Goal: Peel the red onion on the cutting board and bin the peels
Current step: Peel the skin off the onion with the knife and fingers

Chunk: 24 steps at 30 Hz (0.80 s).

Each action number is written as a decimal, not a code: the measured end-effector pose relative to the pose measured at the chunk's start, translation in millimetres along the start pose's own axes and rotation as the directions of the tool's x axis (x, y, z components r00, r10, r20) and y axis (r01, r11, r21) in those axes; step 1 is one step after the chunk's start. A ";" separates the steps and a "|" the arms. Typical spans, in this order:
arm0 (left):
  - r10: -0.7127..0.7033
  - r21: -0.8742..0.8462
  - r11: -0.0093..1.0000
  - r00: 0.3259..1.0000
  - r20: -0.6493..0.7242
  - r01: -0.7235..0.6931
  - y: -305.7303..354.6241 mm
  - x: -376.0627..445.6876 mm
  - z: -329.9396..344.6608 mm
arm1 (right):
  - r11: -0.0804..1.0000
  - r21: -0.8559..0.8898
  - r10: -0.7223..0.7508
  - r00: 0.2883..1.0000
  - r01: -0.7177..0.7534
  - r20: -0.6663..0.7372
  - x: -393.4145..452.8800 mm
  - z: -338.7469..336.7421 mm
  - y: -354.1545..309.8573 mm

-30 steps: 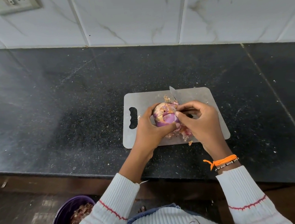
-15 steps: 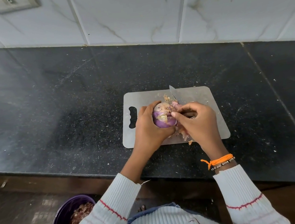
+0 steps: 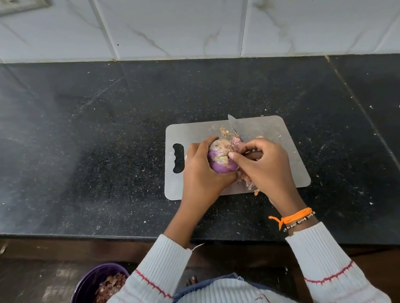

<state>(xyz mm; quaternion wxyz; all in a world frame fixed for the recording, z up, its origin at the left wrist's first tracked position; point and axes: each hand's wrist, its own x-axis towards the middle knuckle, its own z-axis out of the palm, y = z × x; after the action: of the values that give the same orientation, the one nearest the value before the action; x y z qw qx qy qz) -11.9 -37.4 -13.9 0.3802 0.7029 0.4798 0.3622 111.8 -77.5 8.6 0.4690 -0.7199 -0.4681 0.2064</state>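
A red onion (image 3: pixel 220 160), partly peeled with purple flesh showing, is held just above the grey cutting board (image 3: pixel 261 128). My left hand (image 3: pixel 200 174) grips it from the left with fingers curled round it. My right hand (image 3: pixel 266 163) pinches loose skin at the onion's top right with thumb and fingers. Loose peels (image 3: pixel 246 179) lie on the board under my right hand. A knife (image 3: pixel 232 123) lies on the board behind the onion, its handle hidden by my right hand. A purple bin (image 3: pixel 86 298) with peels in it stands on the floor at lower left.
The board lies on a black speckled counter (image 3: pixel 93 151) near its front edge. A white tiled wall (image 3: pixel 177 15) runs along the back, with a socket plate (image 3: pixel 14 4) at top left. Small scraps dot the counter at the right.
My left hand has turned the onion a little, showing more purple flesh. My right hand has shifted its pinch to the skin at the onion's top.
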 end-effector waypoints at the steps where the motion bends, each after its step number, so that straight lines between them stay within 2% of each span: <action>1: 0.011 0.007 1.000 1.000 -0.004 -0.011 -0.3 -0.2 0.2 | 0.999 0.017 0.038 0.999 -0.039 0.009 0.6 -0.2 0.6; 5: 0.059 0.041 0.997 0.998 -0.009 -0.058 -2.0 0.5 -1.7 | 0.973 0.156 0.160 0.985 -0.168 0.063 1.1 -4.7 0.3; 9: 0.073 0.041 0.997 0.997 -0.022 -0.072 -2.3 1.5 -2.8 | 0.965 0.192 0.170 0.983 -0.181 0.069 0.7 -7.3 0.2; 14: 0.059 0.018 0.998 0.998 -0.007 -0.059 -2.1 1.4 -3.2 | 0.974 0.160 0.151 0.987 -0.159 0.059 0.4 -7.8 0.3; 19: -0.019 -0.050 0.999 0.999 0.026 0.020 -3.9 2.8 -3.6 | 0.959 0.223 0.166 0.984 -0.175 0.061 0.9 -11.8 3.0; 24: -0.144 -0.244 0.956 0.984 0.103 0.165 -8.7 1.7 -2.3 | 0.969 0.192 0.152 0.988 -0.152 0.019 2.4 -14.4 7.5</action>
<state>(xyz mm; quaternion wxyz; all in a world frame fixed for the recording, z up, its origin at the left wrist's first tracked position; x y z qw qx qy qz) -17.0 -33.2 -20.3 0.5133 0.6239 0.4670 0.3595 127.1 -83.3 9.3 0.5184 -0.7043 -0.3904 0.2878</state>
